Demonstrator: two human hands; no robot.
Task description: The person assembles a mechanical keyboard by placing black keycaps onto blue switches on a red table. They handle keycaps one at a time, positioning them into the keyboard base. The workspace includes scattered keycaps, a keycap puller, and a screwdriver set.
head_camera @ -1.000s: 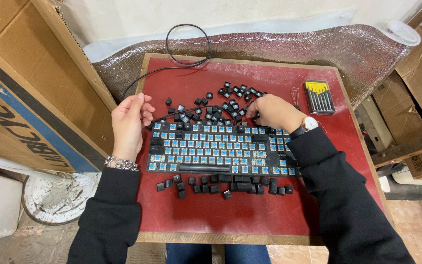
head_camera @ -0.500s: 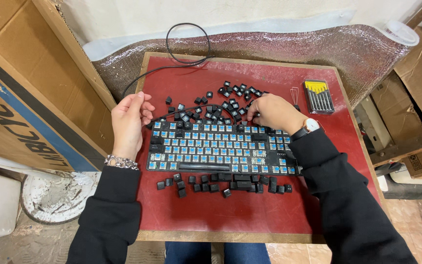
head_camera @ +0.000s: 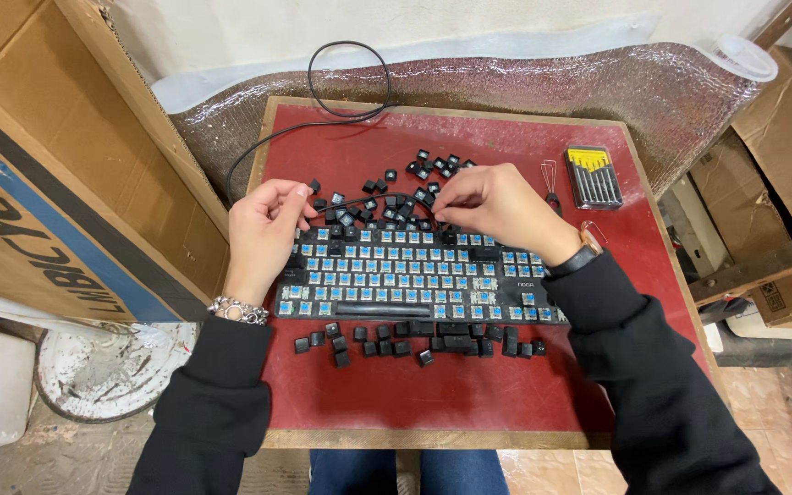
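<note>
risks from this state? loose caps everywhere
1. The loose keycaps lie scattered behind the keyboard right where the right hand is picking; a sleeve could sweep some off the red mat.
2. The front row of keycaps sits near the forearms, easily knocked.
3. The exposed blue switches may catch debris.

I see open red surface (head_camera: 433, 394) in front of the keyboard (head_camera: 414, 280), below the row of loose keycaps (head_camera: 414, 341). Behind the keyboard, scattered keycaps (head_camera: 396, 188) and the black cable (head_camera: 323, 119) crowd the way. On the right, the screwdriver set (head_camera: 594, 177) stands near the edge. A big cardboard box (head_camera: 57, 174) closes the left side.
</note>
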